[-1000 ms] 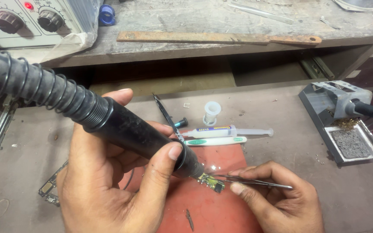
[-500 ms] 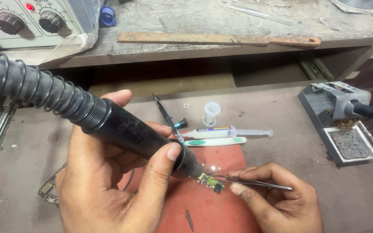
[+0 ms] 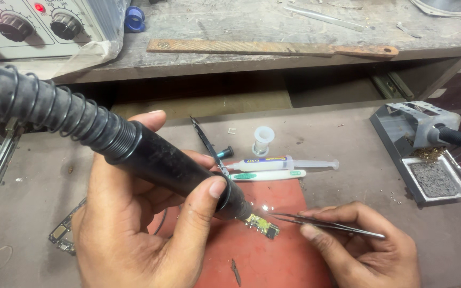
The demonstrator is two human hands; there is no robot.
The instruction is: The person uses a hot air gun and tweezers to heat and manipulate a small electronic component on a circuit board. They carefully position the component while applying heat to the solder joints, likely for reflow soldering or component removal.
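Observation:
My left hand (image 3: 140, 229) grips a black hot-air wand (image 3: 166, 168) with a coiled hose (image 3: 44, 106). Its nozzle points down at a small green circuit board (image 3: 262, 225) on a red mat (image 3: 273, 250). My right hand (image 3: 364, 248) pinches slim metal tweezers (image 3: 321, 224), whose tips reach the board's right edge. The board lies flat on the mat between the nozzle and the tweezers.
A syringe (image 3: 289, 161), a white pen-like tool (image 3: 268, 175), a small white spool (image 3: 263, 140) and black tweezers (image 3: 205, 143) lie behind the mat. A soldering-iron stand (image 3: 422, 154) is at right. A control unit with knobs (image 3: 33, 26) and a long file (image 3: 273, 49) sit on the shelf. Another circuit board (image 3: 62, 232) is at left.

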